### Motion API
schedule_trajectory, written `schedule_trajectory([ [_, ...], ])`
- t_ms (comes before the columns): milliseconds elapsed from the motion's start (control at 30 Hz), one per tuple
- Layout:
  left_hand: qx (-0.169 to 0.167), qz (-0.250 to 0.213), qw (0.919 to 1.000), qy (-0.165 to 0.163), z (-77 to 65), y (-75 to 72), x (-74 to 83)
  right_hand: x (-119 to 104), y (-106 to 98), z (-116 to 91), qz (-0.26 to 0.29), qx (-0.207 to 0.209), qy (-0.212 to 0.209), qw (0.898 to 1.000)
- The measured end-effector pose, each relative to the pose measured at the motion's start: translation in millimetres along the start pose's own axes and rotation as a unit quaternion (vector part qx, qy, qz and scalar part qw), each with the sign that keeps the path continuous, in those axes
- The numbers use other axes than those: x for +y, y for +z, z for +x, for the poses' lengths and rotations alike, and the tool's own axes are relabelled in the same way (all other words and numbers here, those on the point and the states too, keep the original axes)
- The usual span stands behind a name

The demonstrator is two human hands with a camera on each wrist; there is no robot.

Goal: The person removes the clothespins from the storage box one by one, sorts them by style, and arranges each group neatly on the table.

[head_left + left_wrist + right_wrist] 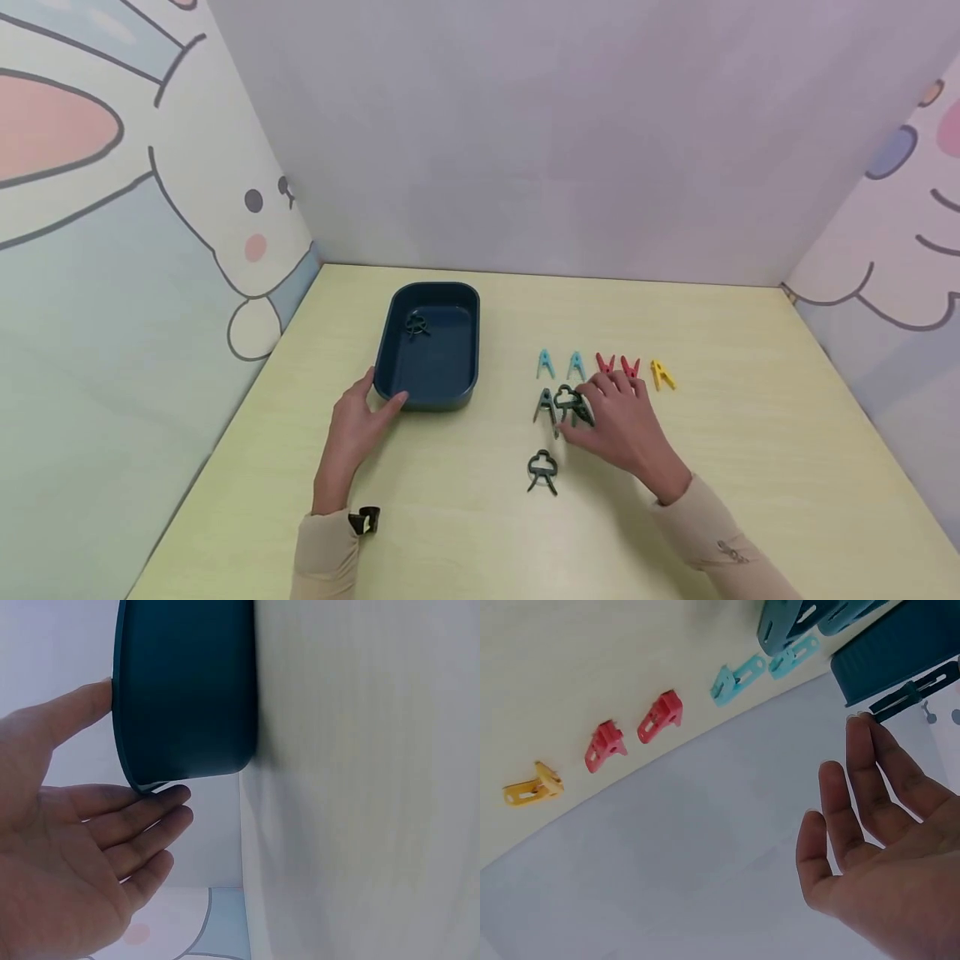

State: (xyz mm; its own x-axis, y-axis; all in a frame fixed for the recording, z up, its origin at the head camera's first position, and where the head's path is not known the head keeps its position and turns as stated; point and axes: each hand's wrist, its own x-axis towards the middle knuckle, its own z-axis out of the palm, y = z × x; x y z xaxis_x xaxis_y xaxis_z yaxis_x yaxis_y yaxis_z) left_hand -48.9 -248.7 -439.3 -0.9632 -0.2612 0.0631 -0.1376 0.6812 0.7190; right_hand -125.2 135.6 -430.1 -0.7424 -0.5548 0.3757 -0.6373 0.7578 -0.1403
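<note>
My left hand (358,423) touches the near-left corner of a dark blue tub (427,403), thumb at the rim and fingers straight along the outside. In the left wrist view the tub (187,690) stands upright. My right hand (617,421) pinches a dark green round-headed clip (564,392) by its fingertips; the right wrist view shows this clip (911,694) edge-on, apart from the table. Beside it are dark green clothespins (546,404), one partly hidden by the held clip and hand. A similar round-headed clip (542,468) lies nearer me. Another clip (416,325) lies inside the tub.
Behind the right hand a row of clothespins lies on the pale table (465,517): light blue ones (545,363), red ones (604,362) and a yellow one (662,375). Walls with cartoon drawings (255,250) close in the table at the back and sides.
</note>
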Motion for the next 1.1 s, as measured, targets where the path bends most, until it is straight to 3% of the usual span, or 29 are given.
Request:
schedule_trajectory([
  [433, 0.001, -0.004, 1.0, 0.001, 2.0, -1.8, -2.2, -10.5, 5.2, -50.6, -0.034, -0.032, 0.025, 0.999],
  [667, 0.001, -0.005, 1.0, 0.0, 1.8, -1.6, -3.0, -15.5, 8.0, -59.3, -0.061, -0.066, 0.029, 0.996],
  [1100, 0.0, -0.006, 1.0, 0.0, 2.3, 0.3, -2.0, -18.8, 11.5, -64.8, -0.075, -0.076, 0.049, 0.993],
])
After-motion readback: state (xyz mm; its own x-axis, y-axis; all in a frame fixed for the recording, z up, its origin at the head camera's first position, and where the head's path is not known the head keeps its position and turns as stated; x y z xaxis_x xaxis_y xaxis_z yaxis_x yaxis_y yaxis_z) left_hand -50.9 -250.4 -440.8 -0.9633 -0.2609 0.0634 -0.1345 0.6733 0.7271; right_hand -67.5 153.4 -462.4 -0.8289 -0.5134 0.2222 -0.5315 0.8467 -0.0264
